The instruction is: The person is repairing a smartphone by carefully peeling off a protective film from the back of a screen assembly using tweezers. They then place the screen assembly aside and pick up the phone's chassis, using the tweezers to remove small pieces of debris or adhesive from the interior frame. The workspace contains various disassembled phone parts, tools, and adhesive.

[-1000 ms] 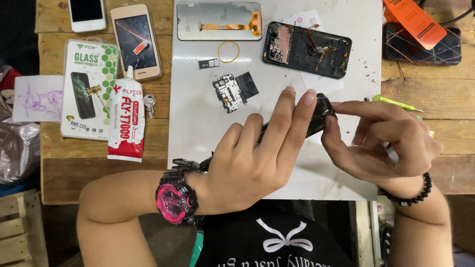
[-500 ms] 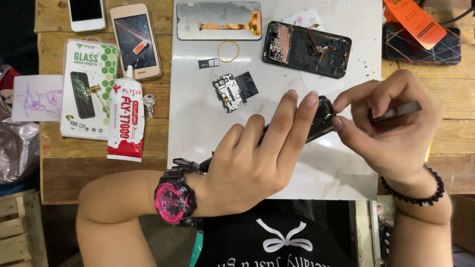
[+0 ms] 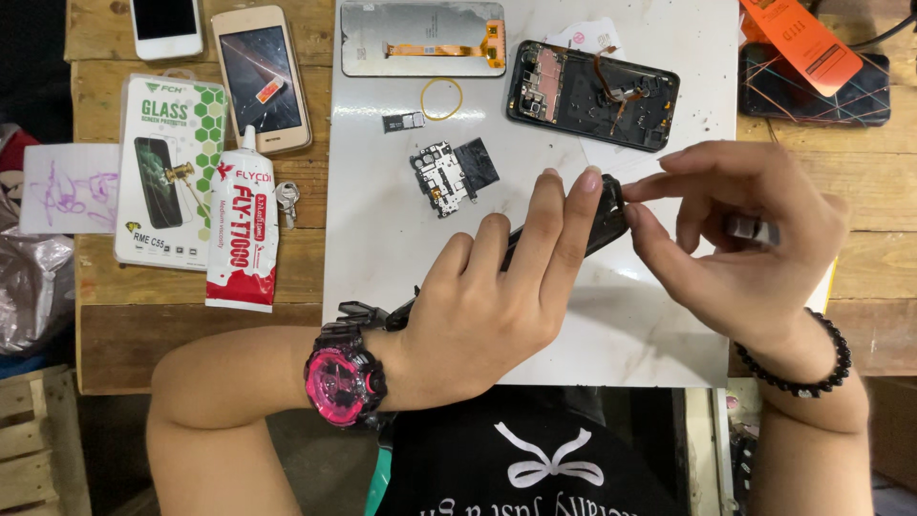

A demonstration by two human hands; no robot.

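Observation:
My left hand point(image 3: 497, 306), with a pink and black watch on its wrist, grips a long black phone part point(image 3: 604, 215) above the white mat point(image 3: 382, 258). Its fingers lie over the part and hide most of it. My right hand point(image 3: 735, 248), wearing a black bead bracelet, pinches the far end of the same part between thumb and forefinger. A small grey object point(image 3: 755, 229) is tucked between the other fingers of that hand; I cannot tell what it is.
On the mat lie an opened phone chassis point(image 3: 592, 94), a screen panel point(image 3: 420, 38), a small circuit board point(image 3: 449, 177) and a yellow ring point(image 3: 441, 97). To the left are a glue tube point(image 3: 245, 225), a screen-protector pack point(image 3: 167, 172) and two phones. A dark phone point(image 3: 821, 91) lies at the right.
My right hand has risen and curled, its thumb and forefinger now pinching the end of the black part. My left hand has kept its hold in place.

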